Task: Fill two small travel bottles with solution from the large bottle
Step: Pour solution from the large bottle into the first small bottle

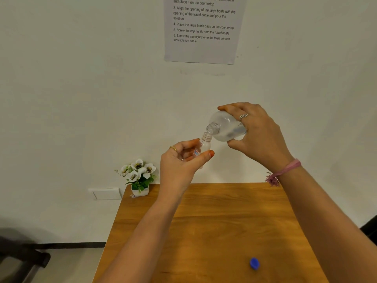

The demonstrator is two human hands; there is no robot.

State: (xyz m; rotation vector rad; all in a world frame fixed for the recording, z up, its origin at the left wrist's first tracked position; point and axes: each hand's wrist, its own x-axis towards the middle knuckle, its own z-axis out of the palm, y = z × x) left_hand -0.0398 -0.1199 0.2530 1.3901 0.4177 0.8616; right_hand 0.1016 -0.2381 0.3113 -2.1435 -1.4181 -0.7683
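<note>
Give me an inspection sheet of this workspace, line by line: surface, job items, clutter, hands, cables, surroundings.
Surface: wooden table, against a white wall.
Job's things: large bottle tipped, mouth at the open neck of the small travel bottle, both held above the table; blue cap lying on the table. Second travel bottle not seen.
Clutter: potted artificial flowers at the table's far left corner.
Hands: left hand holds the travel bottle; right hand holds the large bottle.
Cables: nothing seen.
Surroundings: instruction sheet on the wall; wall plate left of the table.
</note>
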